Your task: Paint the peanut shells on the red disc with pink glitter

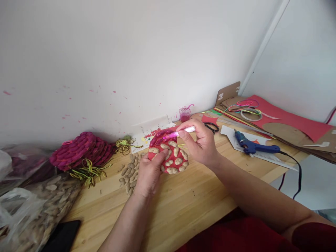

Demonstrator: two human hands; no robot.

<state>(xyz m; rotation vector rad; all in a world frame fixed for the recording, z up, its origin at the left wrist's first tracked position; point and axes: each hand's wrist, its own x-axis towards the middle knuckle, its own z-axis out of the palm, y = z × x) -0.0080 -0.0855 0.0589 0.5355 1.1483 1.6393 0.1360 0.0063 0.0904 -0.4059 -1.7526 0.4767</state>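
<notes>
My left hand (151,170) grips the lower left edge of a round red disc (168,148) covered in peanut shells, its thumb lying on the front. The upper shells are painted magenta, while those lower down keep their bare tan colour. Between the thumb and fingers of my right hand (201,142) is a white-handled paintbrush (187,131), its pink-stained end touching the magenta shells. Loose peanuts (130,172) lie on the table just left of my left hand. Behind the disc stands a cup of magenta paint (185,113) against the wall.
Stacked magenta peanut discs (82,150) with yellow-green cords (89,171) sit at left, beside a plastic bag of peanuts (52,199) and a black phone (64,235). At right are a blue glue gun (256,145) with a trailing cable, black-handled scissors (212,126), and red card (288,120).
</notes>
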